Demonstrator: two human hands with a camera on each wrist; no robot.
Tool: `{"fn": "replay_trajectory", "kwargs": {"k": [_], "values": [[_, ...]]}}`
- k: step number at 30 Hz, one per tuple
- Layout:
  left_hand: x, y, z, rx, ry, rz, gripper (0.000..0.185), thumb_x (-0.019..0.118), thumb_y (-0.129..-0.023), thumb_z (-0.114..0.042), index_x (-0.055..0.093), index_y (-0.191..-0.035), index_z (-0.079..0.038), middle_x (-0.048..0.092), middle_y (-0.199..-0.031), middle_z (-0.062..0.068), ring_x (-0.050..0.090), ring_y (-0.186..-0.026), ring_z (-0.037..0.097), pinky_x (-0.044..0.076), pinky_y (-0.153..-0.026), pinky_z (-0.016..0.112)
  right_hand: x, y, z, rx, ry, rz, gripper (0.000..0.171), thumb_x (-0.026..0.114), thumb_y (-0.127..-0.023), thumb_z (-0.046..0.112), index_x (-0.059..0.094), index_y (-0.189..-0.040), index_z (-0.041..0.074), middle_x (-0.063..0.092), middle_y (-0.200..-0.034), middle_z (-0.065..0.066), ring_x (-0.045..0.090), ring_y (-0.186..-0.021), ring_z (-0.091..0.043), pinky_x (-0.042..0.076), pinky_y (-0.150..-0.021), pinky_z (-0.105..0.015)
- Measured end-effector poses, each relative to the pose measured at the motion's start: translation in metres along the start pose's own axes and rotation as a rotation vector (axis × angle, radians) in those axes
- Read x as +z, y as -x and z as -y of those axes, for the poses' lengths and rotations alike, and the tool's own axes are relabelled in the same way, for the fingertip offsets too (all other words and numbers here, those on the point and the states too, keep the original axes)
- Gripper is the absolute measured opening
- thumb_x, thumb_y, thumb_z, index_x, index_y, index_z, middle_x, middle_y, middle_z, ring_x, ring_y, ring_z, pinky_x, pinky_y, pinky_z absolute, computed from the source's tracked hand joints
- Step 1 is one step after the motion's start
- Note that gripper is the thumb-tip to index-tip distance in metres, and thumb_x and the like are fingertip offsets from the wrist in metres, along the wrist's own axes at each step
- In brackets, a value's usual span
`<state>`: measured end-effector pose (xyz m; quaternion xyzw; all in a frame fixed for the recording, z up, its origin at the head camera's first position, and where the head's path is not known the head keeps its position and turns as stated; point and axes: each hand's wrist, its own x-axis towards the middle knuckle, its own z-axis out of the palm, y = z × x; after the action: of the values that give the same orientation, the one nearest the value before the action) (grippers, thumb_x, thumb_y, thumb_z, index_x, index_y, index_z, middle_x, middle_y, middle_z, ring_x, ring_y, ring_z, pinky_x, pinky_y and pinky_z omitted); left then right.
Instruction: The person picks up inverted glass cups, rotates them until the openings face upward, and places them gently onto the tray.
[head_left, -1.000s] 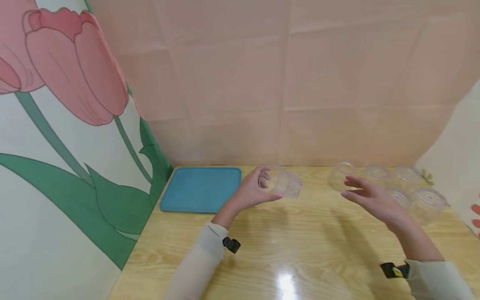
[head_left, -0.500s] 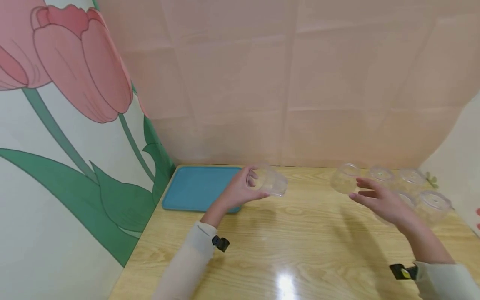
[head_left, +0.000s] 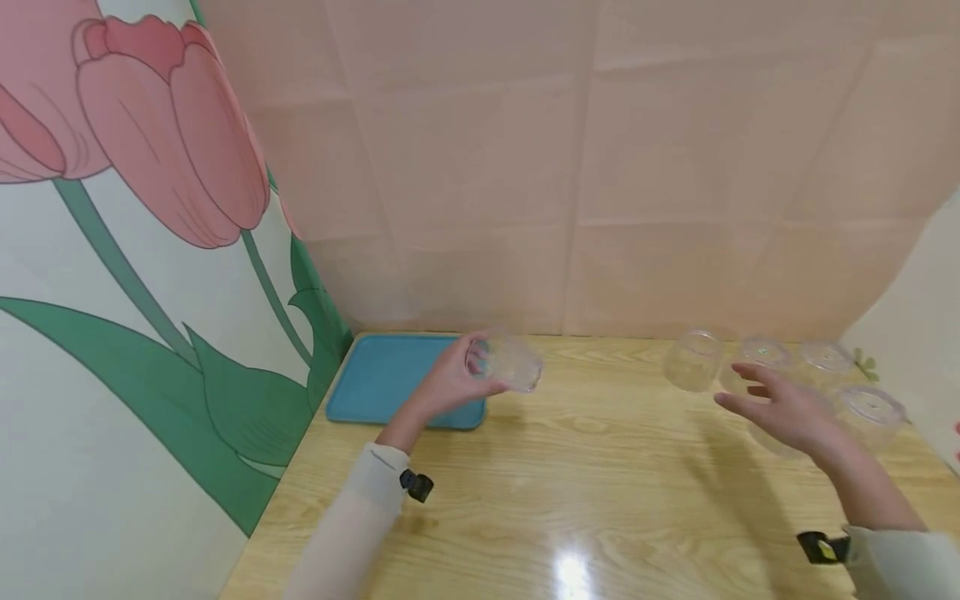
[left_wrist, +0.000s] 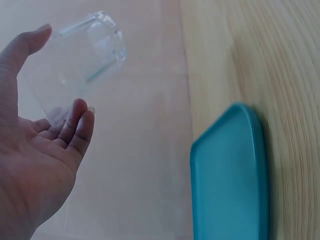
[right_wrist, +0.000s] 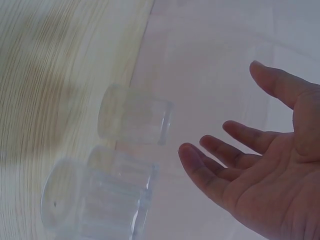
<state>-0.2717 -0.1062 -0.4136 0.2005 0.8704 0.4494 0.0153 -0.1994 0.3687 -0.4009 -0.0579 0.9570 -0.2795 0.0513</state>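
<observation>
My left hand (head_left: 450,382) grips a clear cup (head_left: 516,363) between thumb and fingers, raised near the right end of a blue tray (head_left: 382,379). The cup tilts, its base pointing right and slightly down; in the left wrist view the thumb lies along one side and the fingers along the other. My right hand (head_left: 787,412) hovers, fingers loosely spread and holding nothing, in front of several upside-down clear cups on the table. Nearest its fingertips are a cup at the left of the group (head_left: 693,362) and another behind the hand (head_left: 759,354). The hand partly hides one cup.
More clear cups, such as the one at the front right (head_left: 873,408), stand at the table's right side. A pink sheet (head_left: 465,167) hangs behind the wooden table (head_left: 555,475). A wall with painted tulips (head_left: 150,292) borders the left.
My left hand has moved left with the cup, closer to the tray. The right hand has drifted slightly right, still holding nothing.
</observation>
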Motion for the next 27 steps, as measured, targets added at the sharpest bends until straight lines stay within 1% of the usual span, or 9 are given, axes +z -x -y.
{"fn": "replay_trajectory", "kwargs": {"k": [3,4,7,10,13,16,19,22,27], "values": [[-0.007,0.002,0.004,-0.006,-0.014,-0.014,0.087,0.085,-0.08,-0.047,0.043,-0.15,-0.019,0.062,-0.126,0.009,0.06,-0.103,0.02,0.053,-0.085,0.043,-0.002,0.0,-0.007,-0.003,0.032,-0.015,0.084,0.055,-0.103,0.047,0.021,-0.154,-0.012,0.029,-0.147,-0.046,0.038,-0.127,-0.065,0.041,-0.086,-0.075],[-0.01,0.002,0.005,-0.009,-0.018,-0.021,0.085,0.085,-0.08,-0.046,0.044,-0.149,-0.019,0.062,-0.126,0.01,0.059,-0.103,0.021,0.053,-0.085,0.044,-0.003,0.0,-0.009,-0.006,0.028,-0.014,0.084,0.055,-0.103,0.045,0.021,-0.153,-0.013,0.027,-0.148,-0.047,0.037,-0.126,-0.066,0.04,-0.087,-0.075],[-0.018,0.004,0.01,-0.026,-0.017,-0.039,0.084,0.087,-0.079,-0.044,0.045,-0.148,-0.02,0.061,-0.126,0.011,0.059,-0.105,0.023,0.053,-0.086,0.046,-0.006,-0.001,-0.015,-0.007,0.05,-0.02,0.083,0.055,-0.104,0.043,0.023,-0.15,-0.017,0.027,-0.147,-0.048,0.037,-0.124,-0.068,0.041,-0.088,-0.075],[-0.027,0.005,0.015,-0.044,-0.027,-0.056,0.086,0.088,-0.077,-0.042,0.045,-0.147,-0.018,0.061,-0.124,0.011,0.059,-0.106,0.026,0.053,-0.086,0.047,-0.01,-0.001,-0.023,0.001,0.092,-0.022,0.082,0.055,-0.104,0.043,0.025,-0.148,-0.02,0.029,-0.143,-0.05,0.039,-0.12,-0.069,0.042,-0.086,-0.074],[-0.037,0.007,0.02,-0.054,-0.051,-0.067,0.088,0.089,-0.077,-0.042,0.044,-0.148,-0.015,0.061,-0.124,0.01,0.059,-0.107,0.029,0.053,-0.086,0.047,-0.014,0.0,-0.031,0.033,0.131,-0.008,0.084,0.053,-0.104,0.046,0.025,-0.147,-0.021,0.028,-0.14,-0.052,0.039,-0.118,-0.071,0.042,-0.084,-0.074],[-0.049,0.008,0.026,-0.057,-0.077,-0.071,0.087,0.088,-0.078,-0.042,0.044,-0.148,-0.014,0.06,-0.123,0.011,0.059,-0.107,0.03,0.053,-0.085,0.048,-0.019,0.001,-0.037,0.067,0.169,0.002,0.086,0.052,-0.103,0.049,0.025,-0.145,-0.022,0.027,-0.138,-0.054,0.036,-0.118,-0.072,0.04,-0.086,-0.076],[-0.06,0.009,0.033,-0.067,-0.102,-0.074,0.085,0.087,-0.079,-0.042,0.045,-0.148,-0.015,0.06,-0.123,0.012,0.059,-0.108,0.03,0.053,-0.084,0.048,-0.021,0.0,-0.041,0.088,0.212,-0.004,0.087,0.052,-0.102,0.051,0.029,-0.142,-0.023,0.028,-0.135,-0.055,0.033,-0.118,-0.072,0.037,-0.089,-0.077],[-0.07,0.009,0.039,-0.086,-0.115,-0.079,0.084,0.086,-0.08,-0.042,0.044,-0.148,-0.016,0.06,-0.123,0.012,0.058,-0.109,0.03,0.053,-0.084,0.048,-0.023,0.0,-0.043,0.102,0.231,0.004,0.088,0.052,-0.102,0.053,0.031,-0.14,-0.024,0.029,-0.133,-0.055,0.033,-0.117,-0.072,0.036,-0.09,-0.077],[-0.081,0.008,0.049,-0.11,-0.115,-0.088,0.085,0.084,-0.082,-0.04,0.042,-0.15,-0.01,0.058,-0.128,0.019,0.058,-0.112,0.034,0.053,-0.086,0.049,-0.024,-0.001,-0.046,0.133,0.248,0.028,0.093,0.051,-0.101,0.056,0.028,-0.14,-0.025,0.027,-0.132,-0.056,0.031,-0.117,-0.072,0.035,-0.089,-0.078]]}}
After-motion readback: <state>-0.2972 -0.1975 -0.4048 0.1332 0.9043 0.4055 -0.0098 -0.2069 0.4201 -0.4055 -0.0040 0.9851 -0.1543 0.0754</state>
